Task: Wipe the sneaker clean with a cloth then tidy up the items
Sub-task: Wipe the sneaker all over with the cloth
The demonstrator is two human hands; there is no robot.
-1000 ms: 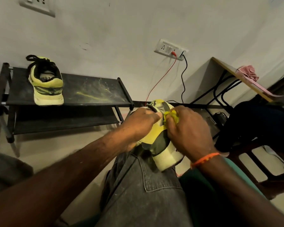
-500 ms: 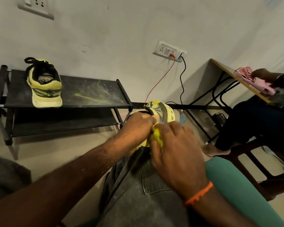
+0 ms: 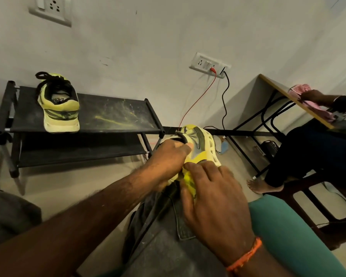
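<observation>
A yellow-green sneaker [image 3: 200,144] rests on my knee, toe pointing away from me. My left hand [image 3: 168,156] grips its collar, the thumb curled over the black rim. My right hand [image 3: 212,198] presses a small yellow cloth [image 3: 189,180] against the near side of the shoe, fingers curled round the cloth. Most of the cloth is hidden under that hand. The matching sneaker [image 3: 58,104] stands on the top shelf of a black shoe rack [image 3: 112,114] at the left, heel toward me.
Red and black cables [image 3: 225,100] hang from a wall socket [image 3: 209,64] behind the shoe. At the right another person sits on a chair [image 3: 308,196] at a small desk [image 3: 288,96], a hand on pink cloth. A teal cushion [image 3: 288,232] lies by my right leg.
My right hand has slid the cloth down the sneaker toward me, uncovering the toe half. My left hand keeps its grip on the collar. The person at the right brought a hand onto the desk.
</observation>
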